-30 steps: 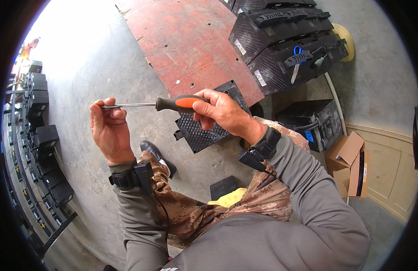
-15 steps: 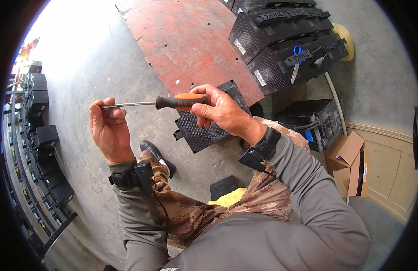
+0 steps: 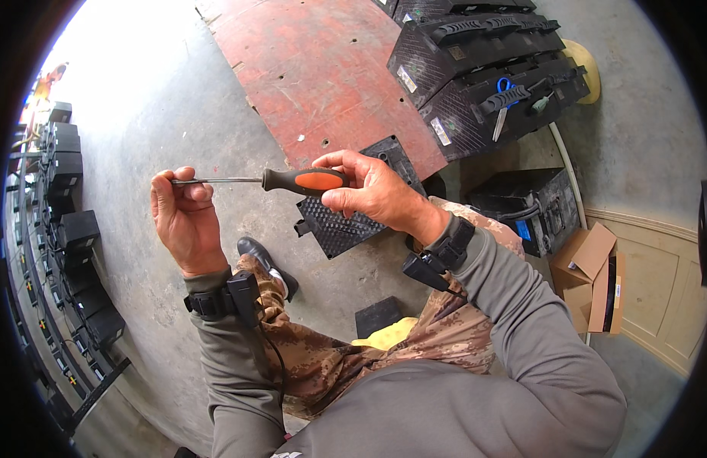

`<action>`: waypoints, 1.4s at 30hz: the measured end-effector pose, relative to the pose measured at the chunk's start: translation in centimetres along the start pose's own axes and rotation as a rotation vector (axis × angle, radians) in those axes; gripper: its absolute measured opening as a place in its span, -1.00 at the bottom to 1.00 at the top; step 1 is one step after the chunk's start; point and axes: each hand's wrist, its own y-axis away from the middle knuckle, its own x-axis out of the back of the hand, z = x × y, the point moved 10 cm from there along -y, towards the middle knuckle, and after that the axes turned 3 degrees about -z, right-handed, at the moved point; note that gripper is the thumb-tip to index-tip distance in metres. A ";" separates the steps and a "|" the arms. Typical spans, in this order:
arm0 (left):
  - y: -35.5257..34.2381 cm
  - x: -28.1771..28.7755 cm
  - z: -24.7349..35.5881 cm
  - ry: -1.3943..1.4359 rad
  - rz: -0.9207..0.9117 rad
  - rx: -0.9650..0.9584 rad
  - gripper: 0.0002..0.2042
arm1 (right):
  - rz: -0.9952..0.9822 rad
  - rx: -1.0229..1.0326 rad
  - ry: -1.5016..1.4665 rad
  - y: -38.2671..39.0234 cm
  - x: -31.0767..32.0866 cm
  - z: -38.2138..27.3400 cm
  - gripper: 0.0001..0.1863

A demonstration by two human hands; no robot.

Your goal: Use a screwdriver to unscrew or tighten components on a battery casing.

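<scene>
The floor (image 3: 151,305) is grey concrete, with a red board (image 3: 308,72) as the landmark. A screwdriver (image 3: 281,180) is held in both hands just short of the board's near end, lying crosswise, its orange and dark handle to the right. The left hand (image 3: 187,221), left of the board's near end, pinches the shaft by its tip between thumb and fingers. The right hand (image 3: 380,191), at the board's near corner, holds the butt of the handle between thumb and curled fingers; whether every finger bears on it cannot be told. Below the right hand, a black plate (image 3: 334,229) overlaps that same corner. Black cases (image 3: 460,53) stand along the board's right side; blue-handled scissors (image 3: 504,84) lie on the nearest. Beyond them, nearer the person than the board, is an open carton (image 3: 582,263). Black units (image 3: 79,230) line the area far left of the board.
</scene>
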 end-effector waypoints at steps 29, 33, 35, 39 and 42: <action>-0.1 -0.2 -0.2 0.024 -0.031 0.020 -0.73 | -0.098 -0.172 -0.073 -0.1 -0.7 1.7 -0.49; -0.1 -0.1 -0.3 0.014 -0.017 0.007 -0.73 | -0.044 -0.022 -0.037 0.0 -0.7 0.3 -0.52; -0.1 -0.2 -0.2 0.006 -0.013 0.005 -0.73 | 0.033 -0.015 -0.077 0.0 0.0 0.6 -0.54; -0.1 -0.1 -0.2 0.013 0.005 0.013 -0.73 | -0.053 -0.153 -0.115 0.2 -0.1 1.3 -0.53; -0.1 -0.2 -0.3 0.027 -0.006 0.018 -0.73 | -0.136 -0.175 -0.158 0.4 -0.7 1.3 -0.49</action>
